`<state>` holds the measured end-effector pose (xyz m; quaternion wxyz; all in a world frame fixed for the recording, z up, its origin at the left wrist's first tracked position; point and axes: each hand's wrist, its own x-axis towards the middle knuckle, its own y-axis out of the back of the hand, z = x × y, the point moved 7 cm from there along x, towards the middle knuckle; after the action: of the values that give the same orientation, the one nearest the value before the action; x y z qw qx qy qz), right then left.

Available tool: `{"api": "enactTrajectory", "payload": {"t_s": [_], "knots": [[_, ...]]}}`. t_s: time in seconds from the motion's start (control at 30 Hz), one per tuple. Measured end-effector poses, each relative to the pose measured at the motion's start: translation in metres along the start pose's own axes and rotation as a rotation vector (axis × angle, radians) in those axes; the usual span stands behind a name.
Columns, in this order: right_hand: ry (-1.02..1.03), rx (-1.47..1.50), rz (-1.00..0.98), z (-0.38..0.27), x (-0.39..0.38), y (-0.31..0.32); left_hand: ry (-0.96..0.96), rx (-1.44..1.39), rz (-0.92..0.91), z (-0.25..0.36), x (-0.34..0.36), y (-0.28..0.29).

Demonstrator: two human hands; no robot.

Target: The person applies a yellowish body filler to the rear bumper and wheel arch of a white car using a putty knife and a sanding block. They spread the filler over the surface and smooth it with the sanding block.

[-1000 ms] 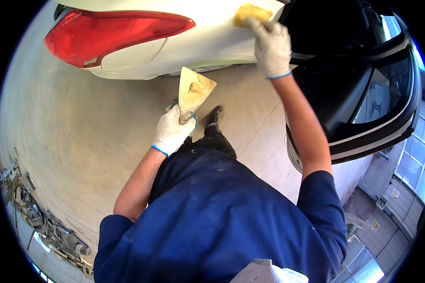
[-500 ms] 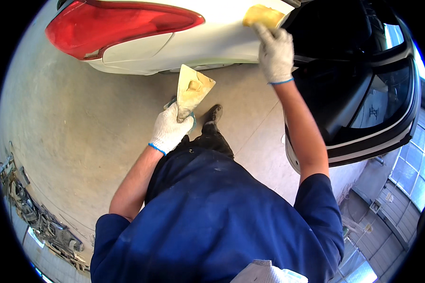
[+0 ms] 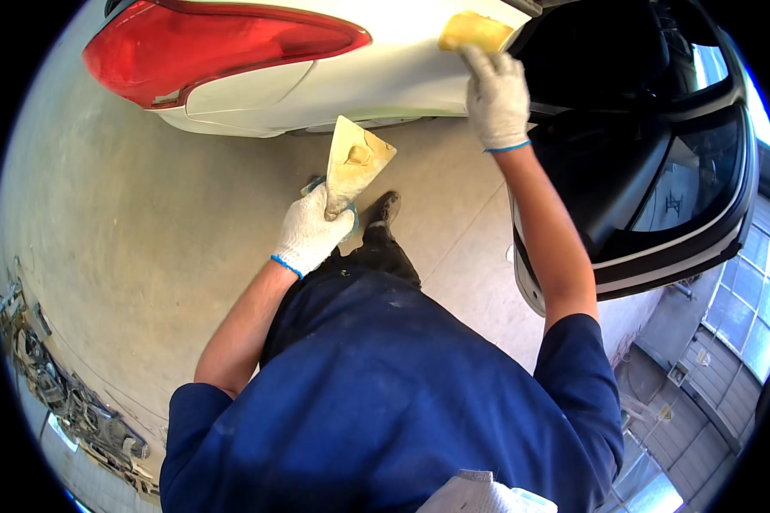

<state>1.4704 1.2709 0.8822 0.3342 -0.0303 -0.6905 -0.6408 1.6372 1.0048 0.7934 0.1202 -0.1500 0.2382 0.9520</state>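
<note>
My left hand [image 3: 312, 231], in a white knit glove with blue cuff, grips a wide putty knife [image 3: 351, 171] carrying a lump of yellowish paste; something teal shows partly behind that hand. My right hand [image 3: 496, 103], gloved alike, pinches a yellow flat spreader [image 3: 475, 32] at the white car body [image 3: 393, 68], to the right of its red tail light [image 3: 205, 51]. I cannot tell exactly how much of the spreader touches the surface.
A black open rear hatch or door [image 3: 624, 197] with a window stands at my right. Below is a concrete floor [image 3: 128, 222]. Assorted dark metal parts [image 3: 51, 376] lie along the left edge. My shoe [image 3: 385, 209] points toward the car.
My right hand with the spreader has shifted slightly right since a second ago, hardly moving in the last half second. My left hand and putty knife moved slightly; the view also shifted a little.
</note>
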Motion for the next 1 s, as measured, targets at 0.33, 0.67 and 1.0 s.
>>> {"api": "enactTrajectory", "payload": {"t_s": [0.33,0.67,1.0], "knots": [[0.04,-0.168,0.013,0.01,0.027,-0.002,0.092,-0.013,-0.07,-0.004,-0.002,-0.005],[-0.549,0.584,0.061,0.013,-0.09,-0.034,-0.025,0.046,0.035,0.0,-0.002,-0.002],[-1.419,2.113,0.512,0.025,-0.097,-0.079,-0.001,-0.005,-0.01,0.003,-0.002,-0.004]]}}
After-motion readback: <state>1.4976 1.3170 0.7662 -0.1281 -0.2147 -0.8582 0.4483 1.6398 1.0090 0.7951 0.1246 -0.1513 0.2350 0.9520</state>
